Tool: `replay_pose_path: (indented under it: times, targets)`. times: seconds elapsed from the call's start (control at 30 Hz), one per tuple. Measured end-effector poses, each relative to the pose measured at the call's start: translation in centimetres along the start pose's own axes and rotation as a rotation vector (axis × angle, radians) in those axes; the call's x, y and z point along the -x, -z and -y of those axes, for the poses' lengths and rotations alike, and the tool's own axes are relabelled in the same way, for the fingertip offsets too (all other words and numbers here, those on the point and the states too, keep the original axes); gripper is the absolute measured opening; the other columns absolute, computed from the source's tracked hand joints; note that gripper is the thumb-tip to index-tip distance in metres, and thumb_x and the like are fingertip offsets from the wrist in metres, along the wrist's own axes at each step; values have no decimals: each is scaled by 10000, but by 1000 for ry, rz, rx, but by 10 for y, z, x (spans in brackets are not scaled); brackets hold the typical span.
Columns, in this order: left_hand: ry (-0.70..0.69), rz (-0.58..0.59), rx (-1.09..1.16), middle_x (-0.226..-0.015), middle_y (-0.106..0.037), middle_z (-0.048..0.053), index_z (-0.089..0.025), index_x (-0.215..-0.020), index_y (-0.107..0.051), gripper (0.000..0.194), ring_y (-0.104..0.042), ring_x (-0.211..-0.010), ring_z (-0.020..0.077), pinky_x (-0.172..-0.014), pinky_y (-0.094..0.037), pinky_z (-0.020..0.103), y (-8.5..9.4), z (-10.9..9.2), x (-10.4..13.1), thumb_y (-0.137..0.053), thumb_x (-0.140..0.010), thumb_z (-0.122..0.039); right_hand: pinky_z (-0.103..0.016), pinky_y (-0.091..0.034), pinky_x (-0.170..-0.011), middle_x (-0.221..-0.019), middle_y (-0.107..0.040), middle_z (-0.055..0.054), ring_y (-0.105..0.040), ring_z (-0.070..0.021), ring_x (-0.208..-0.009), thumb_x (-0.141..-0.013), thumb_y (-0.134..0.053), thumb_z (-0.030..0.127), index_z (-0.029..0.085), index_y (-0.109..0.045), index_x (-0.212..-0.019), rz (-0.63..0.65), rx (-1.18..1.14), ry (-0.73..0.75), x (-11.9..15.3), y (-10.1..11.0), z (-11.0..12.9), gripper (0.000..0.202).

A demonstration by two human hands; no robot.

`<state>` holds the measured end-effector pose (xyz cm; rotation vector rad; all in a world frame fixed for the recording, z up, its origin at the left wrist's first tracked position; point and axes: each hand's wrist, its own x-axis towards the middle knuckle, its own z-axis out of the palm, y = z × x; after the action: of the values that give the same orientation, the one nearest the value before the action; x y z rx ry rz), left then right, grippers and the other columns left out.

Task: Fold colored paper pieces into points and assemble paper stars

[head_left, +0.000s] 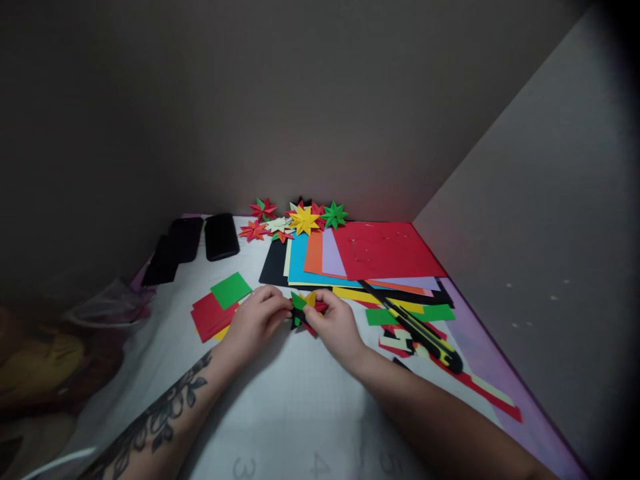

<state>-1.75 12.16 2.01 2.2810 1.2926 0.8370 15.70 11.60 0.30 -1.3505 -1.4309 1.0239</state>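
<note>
Dim, grayish light fills the scene, and we cannot place its source. Brightest is the white gridded sheet (305,400) toward 6 o'clock, its penciled-looking numerals faint; soft, weak shadow lies beside the left hand (257,317) and right hand (343,327). At 12 o'clock, the back wall (320,100) sinks into gloom, faintly reddish just above the red sheet (395,257); the side wall (530,253) at 3 o'clock reads paler. We see black, blurred vignetting from 1 to 4 o'clock, and murk around the clear plastic bag (107,308) toward 8. Fine folds on the multicolored paper star (299,302) look soft. Wide-angle stretch elongates the forearms (435,407) toward 5 and 7.
</note>
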Motion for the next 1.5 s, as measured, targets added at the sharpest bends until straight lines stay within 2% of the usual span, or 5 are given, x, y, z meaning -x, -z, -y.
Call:
replay_pose_path:
  times: [0.27, 0.57, 0.8, 1.0, 1.5]
  targets:
    - [3, 31, 121, -882, -535, 46, -186, -778, -547, 100, -510, -848, 167, -750, -430, 299, 2, -3, -3, -467, -834, -165, -189, -366, -440, -587, -529, 34, -463, -96, -479, -736, -532, 235, 186, -543, -740, 15, -37, -15, 0, 0, -3, 50]
    - [299, -78, 251, -723, -570, -7, -185, -743, -525, 98, -525, -662, 131, -610, -414, 245, -7, -3, -2, -513, -811, -255, -198, -401, -471, -612, -555, 22, -498, -103, -516, -738, -560, 250, 179, -543, -713, 80, -154, -63, 0, -5, -3, 77]
    - [314, -209, 308, -735, -586, -1, -185, -761, -558, 112, -555, -669, 128, -589, -447, 231, -10, -5, -1, -530, -815, -279, -224, -441, -558, -699, -608, -7, -550, -123, -606, -735, -565, 216, 169, -585, -774, 103, -157, -62, 0, -6, -5, 64]
    - [162, -191, 282, -842, -621, 46, -201, -863, -679, 152, -577, -804, 152, -695, -473, 265, -7, -5, -1, -534, -824, -220, -219, -439, -541, -706, -624, -10, -560, -125, -595, -739, -572, 237, 168, -593, -791, 61, -126, -48, 0, -5, -4, 88]
    - [451, -52, 512, -711, -579, 15, -160, -699, -566, 101, -531, -664, 140, -615, -416, 252, -13, -5, -6, -553, -747, -247, -222, -429, -560, -721, -614, -4, -563, -134, -621, -776, -545, 247, 185, -588, -793, 18, 114, 73, 2, -5, -2, 77]
